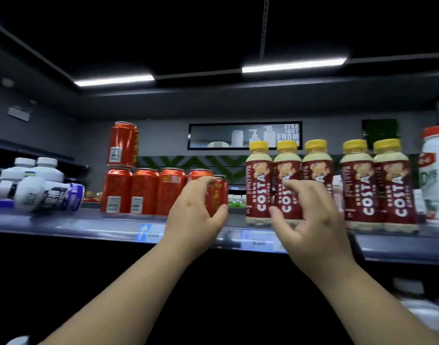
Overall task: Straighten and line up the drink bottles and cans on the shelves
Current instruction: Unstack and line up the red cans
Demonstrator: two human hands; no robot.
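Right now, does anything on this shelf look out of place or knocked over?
Yes. A white bottle lies on its side at the left end of the shelf, and one red can sits tilted atop the can row.

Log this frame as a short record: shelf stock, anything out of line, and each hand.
shelf stock: red cans, Costa bottles, white bottles
out of line: stacked can on the can row's left end; fallen white bottle lying on its side
Costa row: five upright, gap after the third
left hand: curled round the rightmost red can
right hand: open, fingers spread before the Costa bottles, holding nothing
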